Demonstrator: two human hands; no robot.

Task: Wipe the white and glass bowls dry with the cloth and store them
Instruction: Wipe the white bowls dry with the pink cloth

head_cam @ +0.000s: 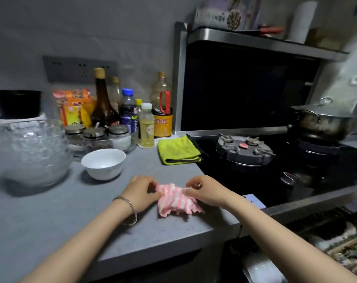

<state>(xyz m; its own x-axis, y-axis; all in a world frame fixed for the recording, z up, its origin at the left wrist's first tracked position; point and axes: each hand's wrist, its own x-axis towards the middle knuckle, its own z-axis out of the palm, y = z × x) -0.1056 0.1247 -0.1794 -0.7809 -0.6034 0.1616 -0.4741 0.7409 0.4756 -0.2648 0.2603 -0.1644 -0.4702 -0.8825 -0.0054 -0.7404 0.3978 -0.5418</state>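
Bench (51, 211): grey, speckled
Back row: dark sauce bottle (103, 101); blue-capped bottle (128, 111); pale yellow bottle (146, 125); orange packet (75, 107); three lidded jars (95, 135) in front
Green towel (178, 151): folded, beside the hob
Hob (275, 180): black; near burner (243, 150) bare; lidded steel pot (322, 121) on far burner
Wall: socket strip (79, 68) above the bottles

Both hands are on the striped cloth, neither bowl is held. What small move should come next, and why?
Probably the left hand releases and reaches for the small white ceramic bowl, leaving the pink-and-white striped cloth in the right hand. Both hands now pinch the cloth on the grey countertop, and that bowl stands nearest, upright and untouched.
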